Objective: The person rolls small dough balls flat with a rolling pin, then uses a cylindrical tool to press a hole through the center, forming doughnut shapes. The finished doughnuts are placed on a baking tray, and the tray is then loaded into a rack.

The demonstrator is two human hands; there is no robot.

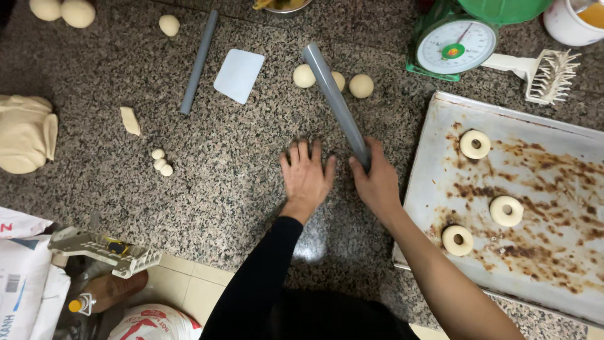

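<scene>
Speckled granite surface (239,164) bears the left hand (306,174), fingers spread flat and empty, while the right hand (377,182) grips a grey pipe (333,101).

The left arm wears a long, close-fitting black sleeve that runs down to the wrist, where it ends in a plain edge with no cuff or marking; the left hand (306,175) beyond it is bare, without glove, ring or watch. The right arm is uncovered along the whole visible forearm, and the right hand (376,182) is likewise bare, with no jewellery showing. Dark clothing covers the torso below.
</scene>
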